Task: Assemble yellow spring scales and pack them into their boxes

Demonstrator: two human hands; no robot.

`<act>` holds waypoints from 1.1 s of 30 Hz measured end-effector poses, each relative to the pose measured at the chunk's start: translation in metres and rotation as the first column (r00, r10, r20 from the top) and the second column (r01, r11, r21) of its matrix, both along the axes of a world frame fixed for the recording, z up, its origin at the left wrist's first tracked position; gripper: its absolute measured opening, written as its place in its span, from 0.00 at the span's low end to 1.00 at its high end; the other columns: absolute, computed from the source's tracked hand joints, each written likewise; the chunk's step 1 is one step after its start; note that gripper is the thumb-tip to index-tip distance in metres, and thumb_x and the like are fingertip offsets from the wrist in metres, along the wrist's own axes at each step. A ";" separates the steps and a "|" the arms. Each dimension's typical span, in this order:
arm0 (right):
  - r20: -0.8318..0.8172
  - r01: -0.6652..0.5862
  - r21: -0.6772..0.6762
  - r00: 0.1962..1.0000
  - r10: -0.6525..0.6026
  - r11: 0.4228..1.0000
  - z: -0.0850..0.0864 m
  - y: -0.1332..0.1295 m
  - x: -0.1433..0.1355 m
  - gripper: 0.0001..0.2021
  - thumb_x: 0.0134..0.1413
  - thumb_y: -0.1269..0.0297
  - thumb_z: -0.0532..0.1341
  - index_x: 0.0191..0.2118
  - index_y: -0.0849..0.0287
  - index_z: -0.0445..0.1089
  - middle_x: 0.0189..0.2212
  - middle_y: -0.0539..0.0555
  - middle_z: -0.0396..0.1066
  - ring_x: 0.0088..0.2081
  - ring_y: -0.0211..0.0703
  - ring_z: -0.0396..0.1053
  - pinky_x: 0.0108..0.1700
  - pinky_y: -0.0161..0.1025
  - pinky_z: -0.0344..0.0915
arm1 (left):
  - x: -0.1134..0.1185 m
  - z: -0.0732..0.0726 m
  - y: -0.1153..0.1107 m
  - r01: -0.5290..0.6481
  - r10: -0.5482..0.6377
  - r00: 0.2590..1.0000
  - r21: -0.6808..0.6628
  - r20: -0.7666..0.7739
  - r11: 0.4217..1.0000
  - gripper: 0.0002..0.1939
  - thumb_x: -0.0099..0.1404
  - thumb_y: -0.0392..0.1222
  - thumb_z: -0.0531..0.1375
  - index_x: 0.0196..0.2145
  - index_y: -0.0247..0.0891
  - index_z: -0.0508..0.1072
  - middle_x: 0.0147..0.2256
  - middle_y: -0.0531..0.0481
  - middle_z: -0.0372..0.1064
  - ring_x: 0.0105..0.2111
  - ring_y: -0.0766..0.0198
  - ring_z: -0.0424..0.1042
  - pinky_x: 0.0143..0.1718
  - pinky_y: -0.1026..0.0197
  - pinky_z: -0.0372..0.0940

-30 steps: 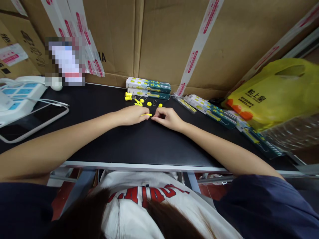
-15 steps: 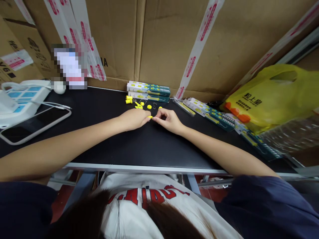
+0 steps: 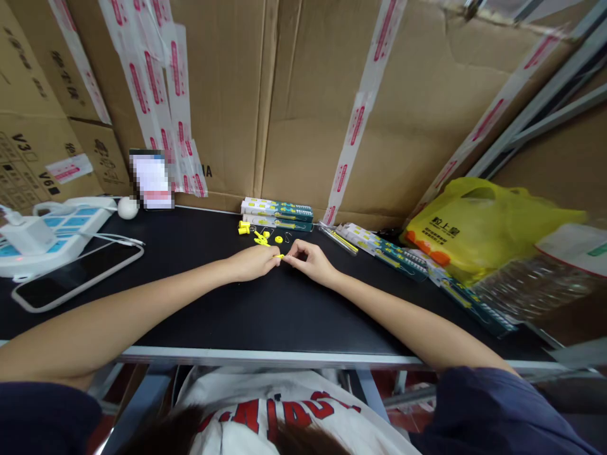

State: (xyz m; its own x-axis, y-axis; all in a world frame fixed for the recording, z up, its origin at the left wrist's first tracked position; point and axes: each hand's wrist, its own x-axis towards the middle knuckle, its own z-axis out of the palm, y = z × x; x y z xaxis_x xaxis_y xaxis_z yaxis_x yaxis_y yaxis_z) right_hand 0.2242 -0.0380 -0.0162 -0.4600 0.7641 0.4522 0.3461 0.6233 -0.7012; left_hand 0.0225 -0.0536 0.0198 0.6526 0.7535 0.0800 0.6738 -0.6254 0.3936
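Observation:
My left hand [image 3: 257, 263] is closed around a small yellow plastic part [image 3: 280, 256], whose tip pokes out toward the right. My right hand [image 3: 310, 261] meets that tip with thumb and forefinger pinched; whatever lies between them is too small to make out. Just behind my hands lie loose yellow pieces: cylinders [image 3: 243, 227], clip-like parts [image 3: 260, 239] and a round cap [image 3: 279, 239]. A thin metal hook [image 3: 288, 237] rests beside the cap on the black tabletop [image 3: 284, 316].
Printed slim boxes [image 3: 277, 222] are stacked at the back, with more boxes [image 3: 386, 249] in a row to the right. Nearby lie clear-wrapped rods [image 3: 339, 238]. A yellow bag [image 3: 474, 221] stands far right. Leftward are a phone [image 3: 78, 275], a power strip [image 3: 90, 221] and a propped screen [image 3: 152, 180].
The camera view has tilted up, so the table sits lower in the picture. Both hands stay together at the yellow part, with the right fingers now closer to its tip.

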 end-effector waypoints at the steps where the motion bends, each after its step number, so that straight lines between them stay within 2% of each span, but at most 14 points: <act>1: -0.002 -0.002 -0.009 1.000 0.002 1.000 0.000 0.000 -0.001 0.18 0.51 0.49 0.64 0.26 0.58 0.64 0.22 0.48 0.65 0.25 0.36 0.60 0.28 0.35 0.57 | 0.000 0.000 0.000 0.007 -0.007 1.000 -0.004 -0.008 1.000 0.12 0.69 0.39 0.47 0.34 0.36 0.68 0.25 0.51 0.66 0.27 0.63 0.67 0.32 0.63 0.58; 4: -0.011 -0.009 -0.032 1.000 0.009 0.999 0.000 0.001 -0.002 0.18 0.50 0.48 0.65 0.26 0.58 0.64 0.22 0.48 0.64 0.24 0.36 0.60 0.28 0.36 0.57 | 0.000 -0.002 0.002 0.010 -0.010 1.000 0.001 -0.001 1.000 0.11 0.69 0.39 0.47 0.34 0.37 0.67 0.24 0.51 0.66 0.26 0.64 0.66 0.32 0.63 0.59; 14: -0.017 -0.028 -0.056 0.999 0.027 0.998 -0.002 0.003 -0.003 0.18 0.49 0.47 0.65 0.27 0.58 0.64 0.22 0.47 0.64 0.25 0.36 0.60 0.28 0.35 0.58 | -0.003 -0.008 0.007 0.012 -0.011 1.000 0.045 -0.018 0.999 0.13 0.69 0.42 0.46 0.34 0.38 0.67 0.29 0.49 0.70 0.32 0.61 0.69 0.35 0.62 0.61; 18: -0.009 -0.022 -0.037 1.000 0.021 0.999 -0.002 0.003 -0.003 0.17 0.50 0.49 0.65 0.28 0.58 0.64 0.22 0.47 0.63 0.25 0.35 0.59 0.28 0.35 0.57 | -0.002 -0.006 0.005 0.009 -0.008 0.999 0.030 -0.032 0.999 0.13 0.70 0.41 0.45 0.35 0.37 0.67 0.30 0.48 0.70 0.33 0.61 0.69 0.36 0.62 0.60; 22: -0.012 -0.015 -0.039 1.000 0.014 0.999 -0.002 0.003 -0.003 0.17 0.50 0.49 0.64 0.28 0.59 0.64 0.22 0.47 0.63 0.24 0.35 0.58 0.28 0.34 0.56 | 0.000 -0.001 0.002 -0.003 0.004 0.999 0.021 -0.041 1.000 0.12 0.69 0.41 0.46 0.35 0.37 0.67 0.26 0.50 0.67 0.29 0.62 0.68 0.34 0.62 0.60; 26: -0.020 -0.007 -0.037 1.000 0.007 0.999 -0.001 0.003 -0.004 0.16 0.51 0.51 0.64 0.28 0.58 0.63 0.23 0.47 0.64 0.25 0.35 0.58 0.28 0.35 0.57 | -0.001 -0.001 0.002 0.002 -0.002 0.999 0.003 -0.032 1.000 0.12 0.70 0.41 0.46 0.35 0.37 0.66 0.25 0.51 0.66 0.27 0.62 0.66 0.32 0.62 0.59; 33: 0.023 -0.044 0.009 0.999 0.044 0.999 -0.001 0.001 -0.003 0.10 0.54 0.58 0.61 0.28 0.58 0.64 0.23 0.47 0.62 0.25 0.36 0.59 0.28 0.35 0.57 | -0.002 -0.005 0.005 -0.018 0.019 0.999 0.020 -0.033 1.000 0.13 0.70 0.42 0.44 0.34 0.38 0.65 0.27 0.50 0.68 0.29 0.61 0.67 0.33 0.62 0.59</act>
State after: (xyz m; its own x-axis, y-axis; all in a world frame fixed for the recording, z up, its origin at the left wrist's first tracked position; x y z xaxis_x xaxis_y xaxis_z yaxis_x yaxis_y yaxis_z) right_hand 0.2211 -0.0368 -0.0170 -0.5034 0.7388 0.4479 0.3341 0.6446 -0.6876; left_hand 0.0209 -0.0488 0.0144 0.6413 0.7638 0.0731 0.6976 -0.6201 0.3588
